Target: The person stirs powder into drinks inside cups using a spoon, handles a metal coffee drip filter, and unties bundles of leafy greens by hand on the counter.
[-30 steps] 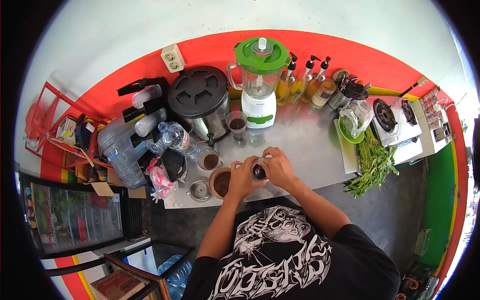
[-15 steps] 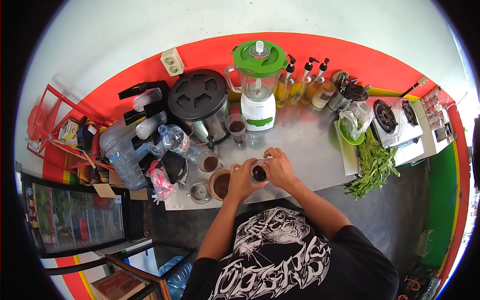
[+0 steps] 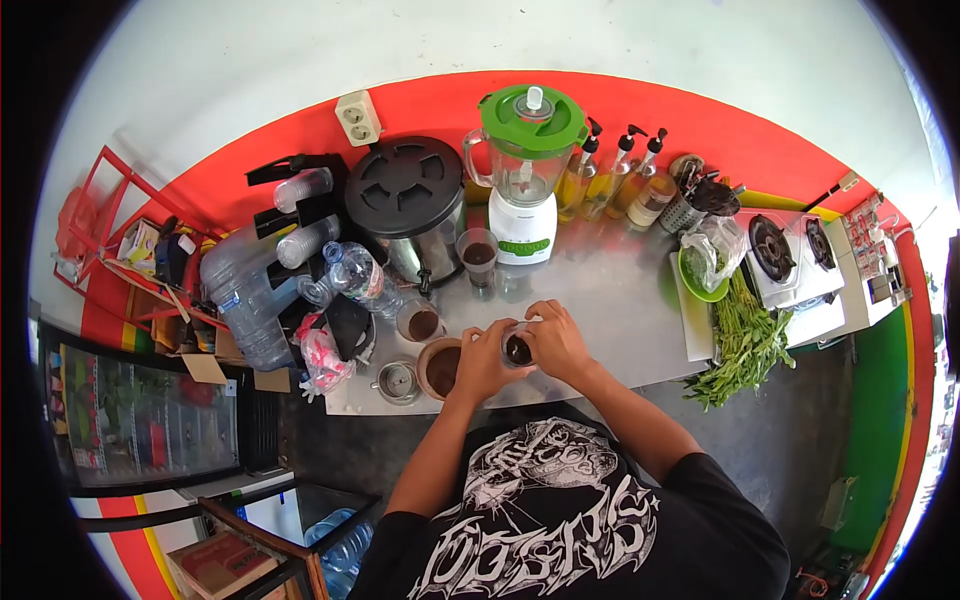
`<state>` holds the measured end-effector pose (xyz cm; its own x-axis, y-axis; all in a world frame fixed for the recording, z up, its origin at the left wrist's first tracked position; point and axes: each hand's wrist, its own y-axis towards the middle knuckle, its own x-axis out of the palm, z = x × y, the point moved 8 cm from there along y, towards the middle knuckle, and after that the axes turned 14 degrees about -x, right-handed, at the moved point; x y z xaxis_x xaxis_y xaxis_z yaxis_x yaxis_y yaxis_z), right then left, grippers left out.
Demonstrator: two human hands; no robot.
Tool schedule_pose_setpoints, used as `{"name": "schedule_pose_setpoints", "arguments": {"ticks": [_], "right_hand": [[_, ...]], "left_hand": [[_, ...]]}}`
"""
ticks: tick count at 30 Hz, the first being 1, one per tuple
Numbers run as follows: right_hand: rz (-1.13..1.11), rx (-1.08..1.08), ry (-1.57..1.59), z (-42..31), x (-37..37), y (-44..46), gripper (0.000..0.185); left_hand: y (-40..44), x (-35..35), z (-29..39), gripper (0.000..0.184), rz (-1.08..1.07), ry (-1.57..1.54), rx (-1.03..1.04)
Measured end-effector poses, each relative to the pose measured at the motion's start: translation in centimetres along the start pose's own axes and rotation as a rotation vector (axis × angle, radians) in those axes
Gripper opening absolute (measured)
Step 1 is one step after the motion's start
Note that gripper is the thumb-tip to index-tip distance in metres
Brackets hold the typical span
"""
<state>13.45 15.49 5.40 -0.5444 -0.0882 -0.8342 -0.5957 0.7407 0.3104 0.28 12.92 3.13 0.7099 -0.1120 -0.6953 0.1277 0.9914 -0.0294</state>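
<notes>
A small clear cup [image 3: 517, 349] with dark brown contents is held over the front of the metal table. My left hand [image 3: 482, 366] is wrapped round its left side. At the right, the fingers of my right hand [image 3: 560, 346] are closed on the cup's rim. Just left of my left hand stands a wider container [image 3: 438, 372] of brown powder. Behind that are a clear cup [image 3: 421, 322] with brown powder in it and a taller cup [image 3: 479, 256] with similar contents. A glass mug [image 3: 397, 381] stands near the table's front edge.
A green-lidded blender [image 3: 524, 180] and a steel drum with a black lid [image 3: 405, 188] stand at the back. Pump bottles [image 3: 605, 185] line the wall. Leafy greens [image 3: 745, 350] hang over the right edge, near a gas stove [image 3: 790, 250]. Plastic bottles [image 3: 355, 272] crowd the left.
The view has shifted slightly. Both hands stay on the cup, and the fingers of my right hand have shifted slightly at its rim.
</notes>
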Motion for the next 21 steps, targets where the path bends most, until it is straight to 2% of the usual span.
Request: {"name": "schedule_pose_setpoints", "arguments": {"ticks": [4,6,9,12,16,19,21], "right_hand": [[-0.145,0.049,-0.047,0.4,1.8,-0.6,0.017],[0.014,-0.023,-0.011,0.0,1.0,-0.4,0.016],[-0.053,0.003,-0.074,0.0,1.5,-0.7,0.016],[-0.021,-0.006,0.011,0.0,0.9,-0.2,0.015],[-0.019,0.032,-0.048,0.9,1.4,-0.6,0.015],[-0.111,0.028,-0.051,1.0,2.3,-0.7,0.016],[0.028,-0.034,-0.052,0.3,1.1,-0.5,0.017]], "left_hand": [[0.1,0.4,-0.5,0.087,-0.024,0.025,0.002],[0.2,0.3,-0.4,0.087,-0.026,0.019,-0.006],[0.1,0.3,-0.5,0.088,-0.025,0.018,-0.002],[0.2,0.3,-0.2,0.087,-0.035,0.029,-0.007],[0.1,0.2,-0.1,0.087,-0.008,0.024,0.020],[0.1,0.2,-0.3,0.087,-0.001,0.028,0.009],[0.1,0.1,-0.3,0.087,0.011,0.017,0.020]]}}
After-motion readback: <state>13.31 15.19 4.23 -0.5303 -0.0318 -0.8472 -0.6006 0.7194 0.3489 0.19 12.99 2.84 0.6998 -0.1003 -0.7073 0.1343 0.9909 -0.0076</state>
